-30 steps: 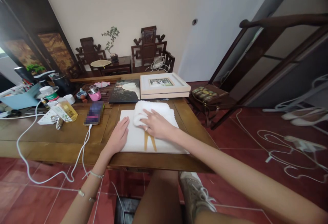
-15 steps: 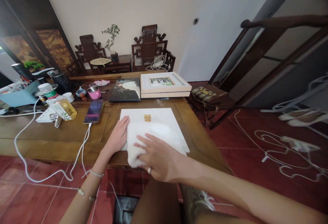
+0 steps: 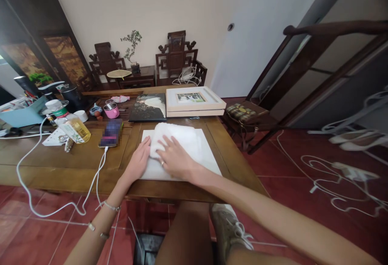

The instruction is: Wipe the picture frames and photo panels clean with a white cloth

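A flat white board [image 3: 209,156] lies near the front edge of the wooden table. On its far part rests a folded, fluffy white cloth [image 3: 182,133]. My right hand [image 3: 174,158] lies on the cloth with its fingers spread, pressing it against the board; a ring shows on one finger. My left hand [image 3: 140,158] rests flat along the board's left edge, fingers stretched out, just beside the cloth. The small yellowish piece on the board is hidden under the cloth.
Behind the board are a dark picture panel [image 3: 148,107] and stacked pale frames [image 3: 195,109]. To the left lie a phone [image 3: 111,132] on a white cable, a pink mug [image 3: 111,109], an oil-coloured bottle [image 3: 74,125] and a power strip [image 3: 54,137].
My right hand has slid the cloth away from me, from the board's near edge to its far part, covering the small yellowish piece. My left hand has stayed at the left edge.
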Tool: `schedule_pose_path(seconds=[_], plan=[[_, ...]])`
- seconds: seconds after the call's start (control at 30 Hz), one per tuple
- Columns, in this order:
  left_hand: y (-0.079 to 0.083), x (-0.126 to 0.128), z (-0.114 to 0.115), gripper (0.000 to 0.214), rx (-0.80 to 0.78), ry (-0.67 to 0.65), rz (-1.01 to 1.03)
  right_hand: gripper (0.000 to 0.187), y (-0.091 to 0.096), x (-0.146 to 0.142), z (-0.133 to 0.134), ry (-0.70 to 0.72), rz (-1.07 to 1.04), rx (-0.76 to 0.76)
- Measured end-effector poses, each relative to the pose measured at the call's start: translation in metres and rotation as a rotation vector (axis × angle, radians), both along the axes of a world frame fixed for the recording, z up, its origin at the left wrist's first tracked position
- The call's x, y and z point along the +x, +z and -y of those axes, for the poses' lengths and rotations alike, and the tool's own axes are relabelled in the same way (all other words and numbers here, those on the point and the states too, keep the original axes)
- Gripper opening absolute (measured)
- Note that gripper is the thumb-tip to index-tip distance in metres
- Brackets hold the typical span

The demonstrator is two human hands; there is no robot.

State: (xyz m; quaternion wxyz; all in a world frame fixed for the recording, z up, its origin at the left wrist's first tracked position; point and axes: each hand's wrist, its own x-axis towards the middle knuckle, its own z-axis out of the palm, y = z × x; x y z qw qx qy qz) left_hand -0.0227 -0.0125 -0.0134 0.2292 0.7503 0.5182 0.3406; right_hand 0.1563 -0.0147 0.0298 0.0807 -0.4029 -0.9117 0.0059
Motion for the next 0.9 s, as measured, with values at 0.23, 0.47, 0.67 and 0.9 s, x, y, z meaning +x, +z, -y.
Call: schedule_pose_path(seconds=[0.23,0.47,0.67,0.9], plan=[[0.004,0.001,0.002,0.056,0.041,0.035,0.033,0.027,0.018,0.014,0.066,0.422,-0.020,-0.123],[0.000,0.003,0.002,0.052,0.003,-0.012,-0.125,0.024,0.027,0.035,0.038,0.124,0.021,-0.153],[0.000,0.002,0.000,0.050,0.030,-0.018,-0.159,0.036,0.023,0.012,-0.045,0.017,-0.078,-0.122],[0.003,0.001,0.000,0.051,0.040,-0.009,-0.174,0.036,0.023,-0.019,-0.080,0.058,-0.191,-0.197]])
